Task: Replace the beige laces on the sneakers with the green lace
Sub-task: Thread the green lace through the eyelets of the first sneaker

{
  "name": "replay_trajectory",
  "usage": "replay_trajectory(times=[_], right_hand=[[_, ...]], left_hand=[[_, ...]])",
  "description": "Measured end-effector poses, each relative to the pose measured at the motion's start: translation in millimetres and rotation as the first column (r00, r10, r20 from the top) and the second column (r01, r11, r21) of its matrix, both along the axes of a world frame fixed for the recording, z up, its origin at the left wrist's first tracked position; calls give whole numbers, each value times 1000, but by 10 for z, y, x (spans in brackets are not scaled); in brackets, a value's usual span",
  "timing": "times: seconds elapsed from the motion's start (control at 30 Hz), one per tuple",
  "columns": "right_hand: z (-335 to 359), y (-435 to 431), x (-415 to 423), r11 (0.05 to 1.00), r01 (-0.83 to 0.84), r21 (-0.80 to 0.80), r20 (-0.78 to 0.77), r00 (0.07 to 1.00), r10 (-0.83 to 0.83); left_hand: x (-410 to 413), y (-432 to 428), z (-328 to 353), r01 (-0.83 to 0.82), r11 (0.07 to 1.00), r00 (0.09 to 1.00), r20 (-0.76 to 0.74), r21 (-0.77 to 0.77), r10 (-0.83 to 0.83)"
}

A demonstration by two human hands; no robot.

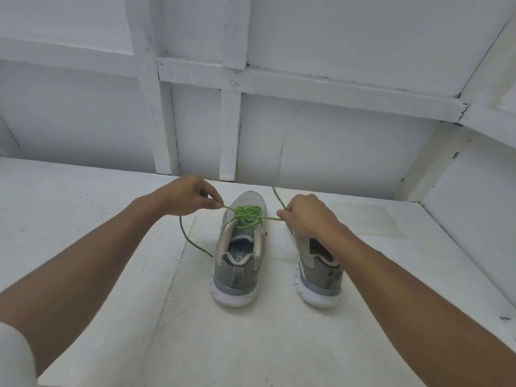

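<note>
Two grey sneakers stand heel-toward-me on a white surface. The left sneaker (237,255) carries a bright green lace (247,215) threaded and crossed over its tongue. My left hand (190,195) pinches one strand of that lace just left of the shoe, and the loose end curves down to the surface. My right hand (305,216) pinches the other strand to the right, its free end sticking up behind the hand. The right sneaker (318,275) sits under my right wrist, its front half hidden. No beige lace is visible.
The white painted tabletop (111,219) runs to a white panelled wall (251,129) just behind the shoes. A raised white ledge (460,247) borders the right side. Both forearms reach in from the lower corners.
</note>
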State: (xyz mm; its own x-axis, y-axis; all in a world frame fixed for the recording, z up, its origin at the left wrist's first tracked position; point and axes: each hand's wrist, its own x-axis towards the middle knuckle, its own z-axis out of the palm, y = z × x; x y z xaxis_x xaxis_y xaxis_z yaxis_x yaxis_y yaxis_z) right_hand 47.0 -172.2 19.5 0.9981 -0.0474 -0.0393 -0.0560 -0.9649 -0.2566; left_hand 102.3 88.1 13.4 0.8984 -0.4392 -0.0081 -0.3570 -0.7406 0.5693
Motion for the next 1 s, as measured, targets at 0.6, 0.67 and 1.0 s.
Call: replay_trajectory(times=[0.6, 0.67, 1.0], right_hand=[[77, 207, -119, 984, 25, -176, 464, 884, 61], [76, 221, -117, 979, -106, -172, 385, 908, 166], [-237, 252, -84, 959, -242, 147, 157, 963, 219]], left_hand=[[-285, -428, -301, -352, 933, 936, 10, 81, 352], [-299, -493, -322, -391, 920, 920, 16, 30, 391], [-326, -627, -338, -416, 872, 905, -20, -257, 426]])
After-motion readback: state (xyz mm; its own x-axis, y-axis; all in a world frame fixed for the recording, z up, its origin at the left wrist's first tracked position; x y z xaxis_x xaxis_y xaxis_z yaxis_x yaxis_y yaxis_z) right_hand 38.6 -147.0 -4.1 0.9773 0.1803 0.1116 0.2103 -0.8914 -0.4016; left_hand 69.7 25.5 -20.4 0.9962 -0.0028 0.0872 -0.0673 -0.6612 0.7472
